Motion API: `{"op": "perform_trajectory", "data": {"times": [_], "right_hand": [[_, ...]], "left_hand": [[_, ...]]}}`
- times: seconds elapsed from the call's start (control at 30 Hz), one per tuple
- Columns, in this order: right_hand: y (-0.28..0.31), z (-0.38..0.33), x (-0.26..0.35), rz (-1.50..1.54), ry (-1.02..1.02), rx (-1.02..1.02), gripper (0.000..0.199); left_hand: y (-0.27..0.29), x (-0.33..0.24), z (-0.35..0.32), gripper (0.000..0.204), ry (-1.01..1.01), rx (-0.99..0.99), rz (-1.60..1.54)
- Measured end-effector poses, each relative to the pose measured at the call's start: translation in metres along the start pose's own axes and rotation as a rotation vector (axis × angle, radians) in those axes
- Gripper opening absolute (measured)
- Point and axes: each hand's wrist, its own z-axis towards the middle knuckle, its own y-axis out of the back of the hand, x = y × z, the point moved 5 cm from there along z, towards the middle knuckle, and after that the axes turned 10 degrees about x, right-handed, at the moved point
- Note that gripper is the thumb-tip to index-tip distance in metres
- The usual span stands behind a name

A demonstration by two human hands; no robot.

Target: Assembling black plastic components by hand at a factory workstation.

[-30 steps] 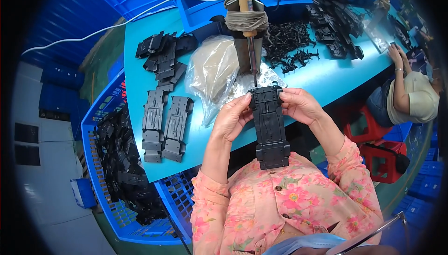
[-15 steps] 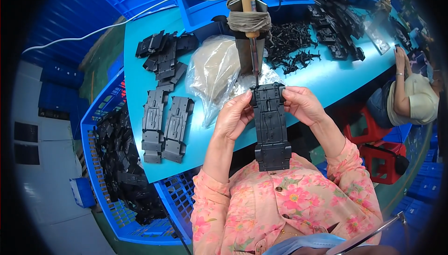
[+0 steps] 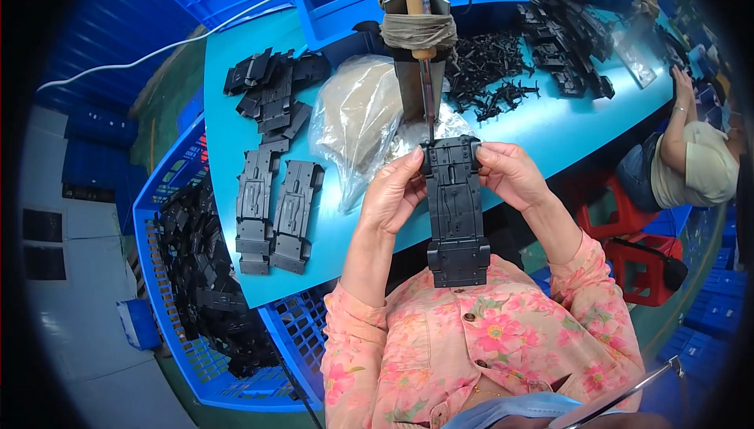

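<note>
I hold a long black plastic chassis part [image 3: 456, 217] upright in front of my chest. My left hand [image 3: 394, 192] grips its left edge near the top, and my right hand [image 3: 510, 176] grips its right edge. The part's top end sits just under the thin tip of a hanging tool [image 3: 425, 83] with a wooden handle wrapped in cloth. Whether the tip touches the part I cannot tell.
A teal table [image 3: 542, 134] carries a clear plastic bag [image 3: 361, 119], two chassis parts [image 3: 275, 213] lying side by side, a pile of black pieces [image 3: 271, 87] and small black clips [image 3: 491, 71]. A blue crate [image 3: 200, 287] with black parts stands at left. Another person [image 3: 691, 162] sits at right.
The chassis part and both hands have risen slightly toward the tool tip; otherwise the scene is the same.
</note>
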Motion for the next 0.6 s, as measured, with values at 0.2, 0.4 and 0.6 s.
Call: {"op": "perform_trajectory", "data": {"times": [0.2,0.4,0.6], "right_hand": [[0.0017,0.0017,-0.0028,-0.01,0.007,-0.015,0.027],[0.0005,0.0004,-0.0007,0.003,0.016,0.009,0.027],[0.0016,0.0006,-0.0018,-0.029,0.03,0.008,0.028]], "left_hand": [[-0.0006,0.0003,0.0,0.026,-0.008,-0.007,-0.003],[0.0009,0.0011,0.0011,0.025,-0.008,-0.004,-0.016],[0.0016,0.0018,0.0012,0.025,-0.009,-0.002,-0.021]]}}
